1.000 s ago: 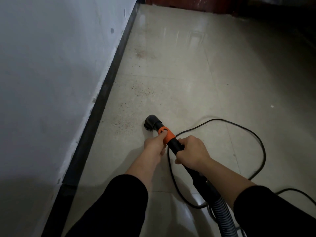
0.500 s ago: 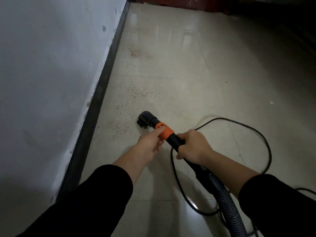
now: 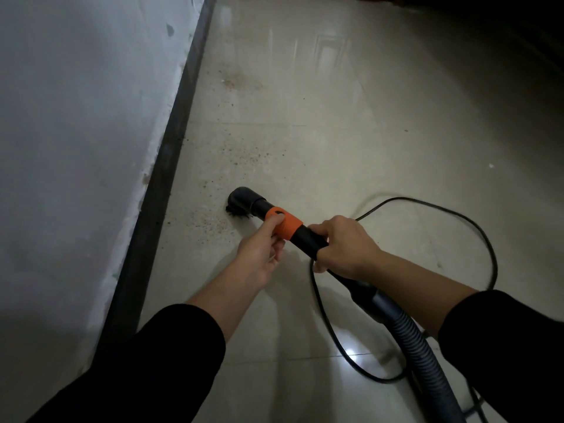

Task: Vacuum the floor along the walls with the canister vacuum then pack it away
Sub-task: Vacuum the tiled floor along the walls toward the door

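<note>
The vacuum's black brush nozzle [image 3: 241, 203] rests on the beige tiled floor [image 3: 351, 123], a short way right of the dark baseboard [image 3: 171, 154]. An orange collar [image 3: 285, 225] joins the nozzle to the black wand. My left hand [image 3: 259, 254] pinches that collar with thumb on top. My right hand [image 3: 345, 245] grips the wand just behind it. The ribbed grey hose [image 3: 427, 352] runs from the wand to the lower right. Reddish-brown crumbs [image 3: 210, 222] lie scattered on the tiles around and ahead of the nozzle. The canister is out of view.
A white wall [image 3: 76, 132] fills the left side, with chipped paint above the baseboard. The black power cord [image 3: 476, 233] loops across the floor to the right of my hands. Another crumb patch [image 3: 232, 83] lies farther along the wall. The far right is dark.
The nozzle has slid left toward the baseboard, both hands moving with it. The view has shifted so the wall takes up less of the frame.
</note>
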